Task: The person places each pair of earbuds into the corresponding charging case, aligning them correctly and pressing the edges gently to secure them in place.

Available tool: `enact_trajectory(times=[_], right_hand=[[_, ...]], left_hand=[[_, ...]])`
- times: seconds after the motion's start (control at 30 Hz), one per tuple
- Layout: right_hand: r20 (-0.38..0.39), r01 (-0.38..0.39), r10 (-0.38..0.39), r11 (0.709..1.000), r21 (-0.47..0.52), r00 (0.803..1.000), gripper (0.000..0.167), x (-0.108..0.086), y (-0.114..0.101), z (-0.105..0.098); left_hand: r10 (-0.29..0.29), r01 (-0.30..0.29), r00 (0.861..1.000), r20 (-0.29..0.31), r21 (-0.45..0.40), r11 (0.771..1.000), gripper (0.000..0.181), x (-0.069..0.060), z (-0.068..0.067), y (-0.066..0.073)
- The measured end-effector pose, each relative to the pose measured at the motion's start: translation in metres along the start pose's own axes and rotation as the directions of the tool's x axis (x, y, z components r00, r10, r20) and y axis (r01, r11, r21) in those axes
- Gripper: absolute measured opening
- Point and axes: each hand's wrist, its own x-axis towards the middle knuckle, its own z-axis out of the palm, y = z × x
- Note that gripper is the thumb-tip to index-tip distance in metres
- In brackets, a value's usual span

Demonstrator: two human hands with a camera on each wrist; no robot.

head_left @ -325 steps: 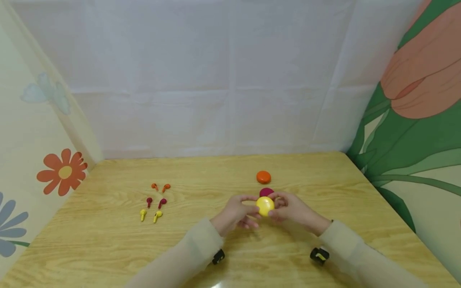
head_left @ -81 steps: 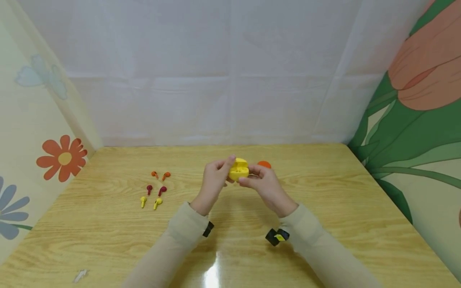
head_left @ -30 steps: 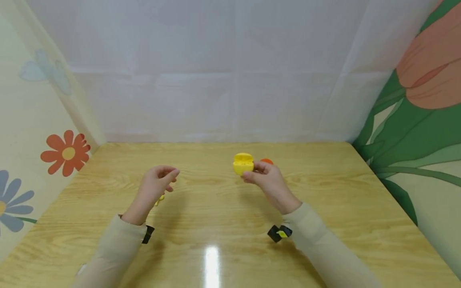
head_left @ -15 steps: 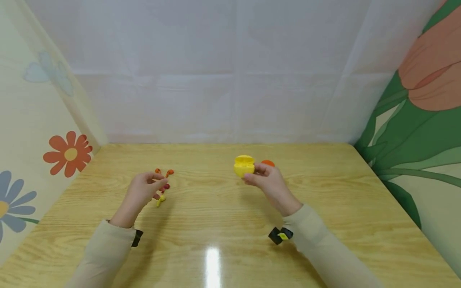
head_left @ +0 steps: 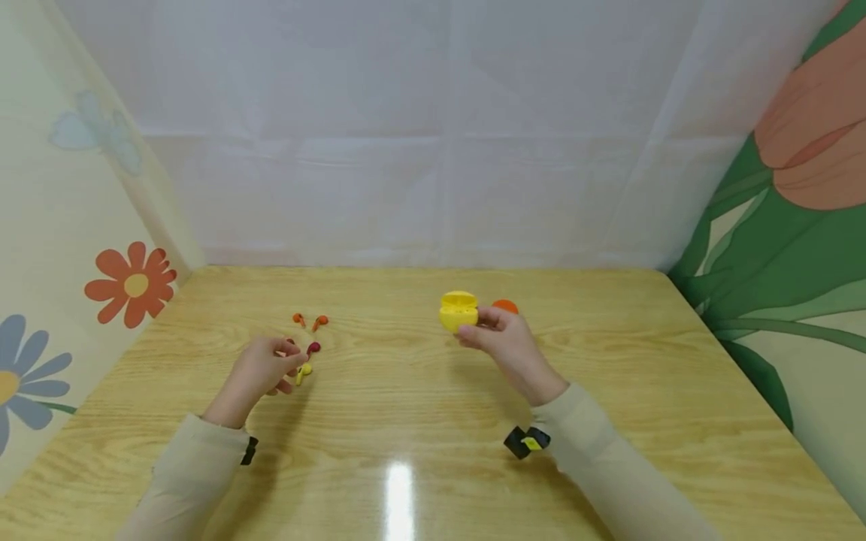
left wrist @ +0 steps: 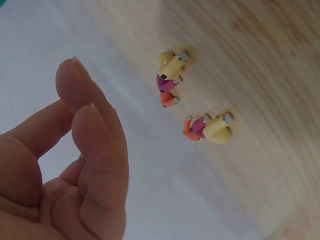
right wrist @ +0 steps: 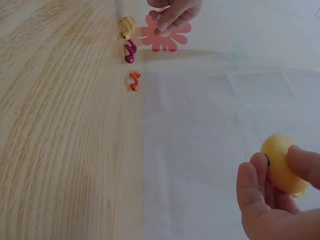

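My right hand (head_left: 506, 347) holds a yellow earbud case (head_left: 458, 317) above the table, its lid raised and its slots facing me. In the right wrist view, thumb and fingers pinch the case (right wrist: 281, 162) from both sides. My left hand (head_left: 260, 373) hovers over the earbuds at the left, its fingers loosely bent with nothing between them. Close to its fingertips lie a yellow earbud (head_left: 304, 372) and a dark red earbud (head_left: 313, 348). The left wrist view shows both yellow earbuds (left wrist: 217, 131) on the table, apart from the hand.
Two orange earbuds (head_left: 320, 323) lie farther back. An orange case (head_left: 505, 306) sits behind my right hand, partly covered by it. The wooden table (head_left: 379, 421) ends at a white cloth backdrop (head_left: 352, 188).
The yellow case came up off the table and its lid was raised. My left hand let go of it, moved left to the earbuds and has just lowered slightly. My right hand stays put.
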Motion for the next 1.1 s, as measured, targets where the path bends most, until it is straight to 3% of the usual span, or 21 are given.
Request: enact_trajectory(times=[0.27, 0.73, 1.1], right_hand=[[0.003, 0.001, -0.001, 1.000, -0.002, 1.000, 0.035, 0.001, 0.000, 0.000], [-0.012, -0.007, 0.008, 1.000, 0.010, 1.000, 0.035, 0.001, 0.000, 0.000], [-0.002, -0.006, 0.006, 1.000, 0.019, 1.000, 0.035, 0.002, 0.000, -0.001]], left_hand=[[-0.024, 0.024, 1.000, 0.005, 0.010, 1.000, 0.032, 0.003, -0.001, -0.009], [-0.115, 0.122, 0.991, 0.067, -0.125, 0.985, 0.032, 0.003, 0.004, -0.025], [-0.150, 0.159, 0.984, 0.099, -0.093, 0.983, 0.023, 0.007, 0.006, -0.026]])
